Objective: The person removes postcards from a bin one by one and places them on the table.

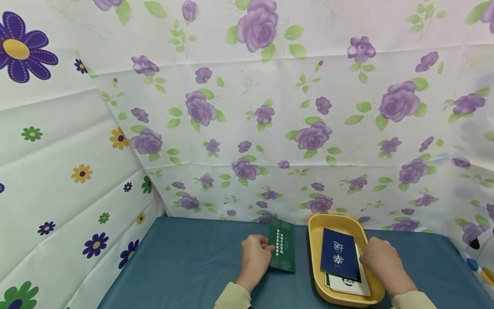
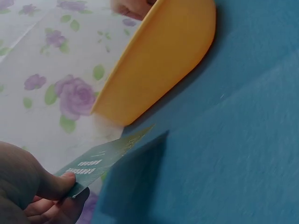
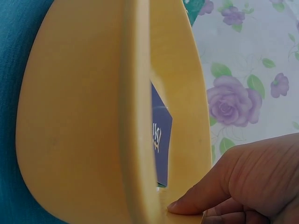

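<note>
The left hand (image 1: 256,261) pinches a green card (image 1: 284,249) by its nine o'clock edge, long axis roughly twelve to six. At three o'clock from the card, apart from it, sits a tray (image 1: 341,299), its three o'clock rim gripped by the right hand (image 1: 387,264).

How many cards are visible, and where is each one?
At least 3: a green card in the left hand, a blue card in the yellow tray, and a white card partly under the blue one. More may be hidden there.
</note>
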`<state>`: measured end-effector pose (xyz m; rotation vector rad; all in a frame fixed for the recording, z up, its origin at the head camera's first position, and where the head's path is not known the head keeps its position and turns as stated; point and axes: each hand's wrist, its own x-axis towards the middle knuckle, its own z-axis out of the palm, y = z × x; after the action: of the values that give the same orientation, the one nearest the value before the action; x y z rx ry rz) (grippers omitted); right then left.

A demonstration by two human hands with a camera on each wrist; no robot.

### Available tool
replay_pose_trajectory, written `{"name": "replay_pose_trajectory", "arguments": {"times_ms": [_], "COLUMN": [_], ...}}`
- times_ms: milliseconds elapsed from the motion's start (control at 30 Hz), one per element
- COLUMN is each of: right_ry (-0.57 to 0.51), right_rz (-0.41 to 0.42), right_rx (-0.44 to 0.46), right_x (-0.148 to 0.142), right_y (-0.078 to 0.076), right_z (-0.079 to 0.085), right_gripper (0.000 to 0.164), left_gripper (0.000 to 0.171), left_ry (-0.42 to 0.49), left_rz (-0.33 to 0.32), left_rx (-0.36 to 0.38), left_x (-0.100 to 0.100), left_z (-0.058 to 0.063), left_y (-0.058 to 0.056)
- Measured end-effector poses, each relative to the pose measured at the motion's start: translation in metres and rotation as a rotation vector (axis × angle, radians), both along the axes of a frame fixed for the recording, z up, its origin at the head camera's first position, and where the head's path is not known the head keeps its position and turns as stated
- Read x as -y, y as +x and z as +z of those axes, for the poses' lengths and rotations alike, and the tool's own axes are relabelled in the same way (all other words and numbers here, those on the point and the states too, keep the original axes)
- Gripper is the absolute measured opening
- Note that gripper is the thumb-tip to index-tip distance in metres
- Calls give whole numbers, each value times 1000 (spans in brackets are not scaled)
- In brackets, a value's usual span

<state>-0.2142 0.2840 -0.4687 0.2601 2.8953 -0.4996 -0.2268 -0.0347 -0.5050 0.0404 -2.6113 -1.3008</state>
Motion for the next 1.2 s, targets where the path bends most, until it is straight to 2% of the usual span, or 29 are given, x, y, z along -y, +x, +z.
{"name": "replay_pose_trajectory", "arguments": {"times_ms": [167,367,533,700,767,900,1200], "right_ry": [12,10,0,-14,-20,-26,-8], "right_rz": [0,-14,-33,-40,-38,-36,-51], "right_rx": [-17,-14,-19,-30,-49,-76,-47], "right_x": [0,5,6,4,4,4,4], "right_y": [0,-2,-2,0,1,0,2], "right_z": [2,3,2,2,3,5,2], "right_gripper": [16,16,16,15,16,15,16], "left_gripper": [15,12,12,41,47,47,54], "left_ry": [34,45,-3,-75,-93,-127,-177], "left_rz": [-40,-46,-38,-17,-7,7,-5], "left_rx": [86,155,136,120,107,72,50], "left_x": [-11,-16,-18,-22,-22,-22,-22], "left_z": [-4,-10,-13,-17,-19,-24,-26], "left_y": [5,7,7,7,6,4,6]}}
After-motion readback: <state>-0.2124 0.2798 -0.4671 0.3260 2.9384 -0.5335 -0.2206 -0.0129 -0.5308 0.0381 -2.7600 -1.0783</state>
